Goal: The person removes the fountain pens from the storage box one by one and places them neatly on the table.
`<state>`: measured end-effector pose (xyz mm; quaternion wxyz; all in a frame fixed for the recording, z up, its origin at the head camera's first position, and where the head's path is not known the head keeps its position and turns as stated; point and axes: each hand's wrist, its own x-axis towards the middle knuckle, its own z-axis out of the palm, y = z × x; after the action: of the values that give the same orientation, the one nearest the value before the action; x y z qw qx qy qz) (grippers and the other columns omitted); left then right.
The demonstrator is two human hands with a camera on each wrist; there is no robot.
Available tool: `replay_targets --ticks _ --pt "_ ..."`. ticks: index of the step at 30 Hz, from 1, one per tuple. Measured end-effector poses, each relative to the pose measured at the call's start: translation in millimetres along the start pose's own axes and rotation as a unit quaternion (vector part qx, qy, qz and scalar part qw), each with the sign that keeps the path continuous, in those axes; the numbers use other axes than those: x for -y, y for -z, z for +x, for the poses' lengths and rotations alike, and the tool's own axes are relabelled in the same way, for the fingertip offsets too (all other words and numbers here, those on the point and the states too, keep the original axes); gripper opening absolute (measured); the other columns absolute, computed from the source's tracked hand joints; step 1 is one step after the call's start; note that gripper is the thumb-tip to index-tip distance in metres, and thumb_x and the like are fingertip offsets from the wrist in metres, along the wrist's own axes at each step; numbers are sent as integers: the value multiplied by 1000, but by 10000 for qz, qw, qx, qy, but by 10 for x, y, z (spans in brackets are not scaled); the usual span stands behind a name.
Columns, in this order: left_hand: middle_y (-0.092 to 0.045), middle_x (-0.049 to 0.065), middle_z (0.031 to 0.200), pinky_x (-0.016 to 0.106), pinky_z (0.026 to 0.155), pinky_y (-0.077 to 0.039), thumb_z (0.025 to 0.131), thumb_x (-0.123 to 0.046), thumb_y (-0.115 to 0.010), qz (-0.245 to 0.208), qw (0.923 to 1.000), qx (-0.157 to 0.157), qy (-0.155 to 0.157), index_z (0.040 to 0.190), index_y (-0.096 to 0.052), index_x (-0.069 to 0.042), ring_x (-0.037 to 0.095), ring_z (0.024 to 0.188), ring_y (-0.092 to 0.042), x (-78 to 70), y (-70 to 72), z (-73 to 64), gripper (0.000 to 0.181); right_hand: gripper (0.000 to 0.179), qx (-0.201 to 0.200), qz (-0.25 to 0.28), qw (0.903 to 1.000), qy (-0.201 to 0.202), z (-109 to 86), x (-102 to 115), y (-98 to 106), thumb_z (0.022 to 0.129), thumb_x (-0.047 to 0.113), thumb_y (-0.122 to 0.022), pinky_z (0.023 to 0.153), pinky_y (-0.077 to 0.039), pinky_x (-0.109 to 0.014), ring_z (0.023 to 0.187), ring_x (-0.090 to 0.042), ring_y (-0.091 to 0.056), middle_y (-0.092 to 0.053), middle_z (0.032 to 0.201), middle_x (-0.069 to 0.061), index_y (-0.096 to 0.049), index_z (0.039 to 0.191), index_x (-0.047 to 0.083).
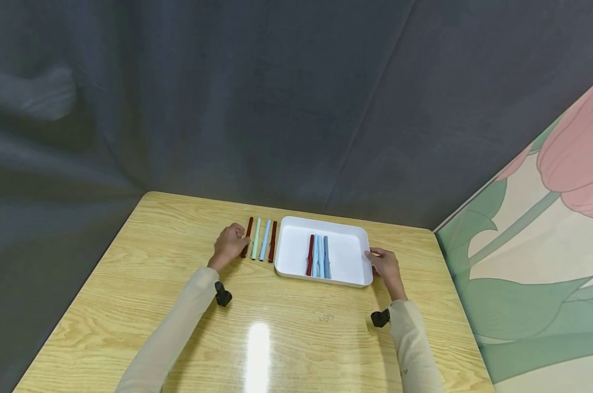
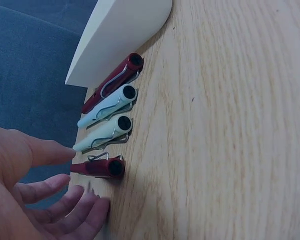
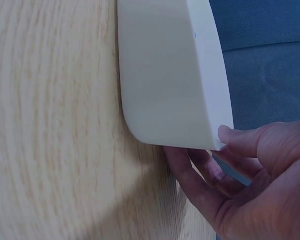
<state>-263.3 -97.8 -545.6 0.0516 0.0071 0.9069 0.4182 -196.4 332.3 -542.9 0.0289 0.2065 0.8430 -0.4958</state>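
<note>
My left hand (image 1: 231, 241) is at the leftmost dark red pen (image 2: 110, 168), thumb and fingers on either side of its far end; I cannot tell whether they touch it. Beside that pen lie a pale green pen (image 1: 255, 239), a light blue pen (image 1: 265, 240) and another dark red pen (image 1: 273, 242), roughly parallel on the table. With thumb on the rim and fingers against the outer wall, my right hand (image 1: 386, 265) holds the white tray (image 1: 348, 262) by its right end. Inside lie a dark red pen (image 1: 309, 255) and several blue ones (image 1: 320, 256), side by side.
The wooden table (image 1: 296, 338) carries everything. A dark cloth (image 1: 277, 109) hangs behind its back edge, and a flower-patterned panel (image 1: 532, 262) stands along the right. Each wrist wears a small black camera (image 1: 223, 295).
</note>
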Motion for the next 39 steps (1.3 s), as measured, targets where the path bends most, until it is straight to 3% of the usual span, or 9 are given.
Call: replay_targets --ticks 5,15,20,24,32,39 --pt "-62 25 124 56 85 -52 101 -15 -67 -169 9994 -212 -206 133 -62 3 41 109 -64 -53 -13 1 37 43 -56 95 9999 75 -12 5 10 104 17 -64 58 -56 -25 68 -11 -67 -74 101 -26 -62 137 -10" --pt "-58 25 128 55 86 -51 102 -13 -65 -395 9963 -400 -656 134 -61 4 40 108 -61 -132 -94 30 36 44 -59 -113 9999 -114 12 1 -14 106 17 -62 61 -57 -28 67 -9 -66 -71 112 -31 -59 141 -10" --pt "-58 26 131 57 92 -51 101 -9 -67 -500 9937 -549 -837 133 -62 4 42 116 -60 -190 -151 53 35 43 -29 -71 9999 -118 6 17 -13 105 15 -62 60 -57 -29 64 -10 -64 -73 105 -29 -59 140 -11" --pt "-59 26 129 56 94 -50 100 -9 -67 -589 9913 -577 -1024 132 -62 4 42 116 -60 -253 -192 52 36 43 -20 -9 9999 -114 17 12 -27 105 14 -63 58 -56 -28 62 -10 -64 -74 100 -25 -60 140 -10" --pt "-59 23 128 54 94 -53 99 -7 -68 -600 9861 -578 -1435 130 -64 2 39 117 -60 -397 -333 24 33 43 14 9 9999 -104 10 13 -43 105 13 -63 58 -58 -29 64 -11 -67 -72 107 -31 -60 139 -11" --pt "-59 24 128 53 89 -53 100 -5 -68 -659 9796 -389 -1856 129 -65 4 41 112 -60 -524 -472 -12 31 44 80 51 9999 -83 -28 34 -50 105 14 -64 56 -56 -26 65 -13 -68 -71 110 -32 -59 140 -12"
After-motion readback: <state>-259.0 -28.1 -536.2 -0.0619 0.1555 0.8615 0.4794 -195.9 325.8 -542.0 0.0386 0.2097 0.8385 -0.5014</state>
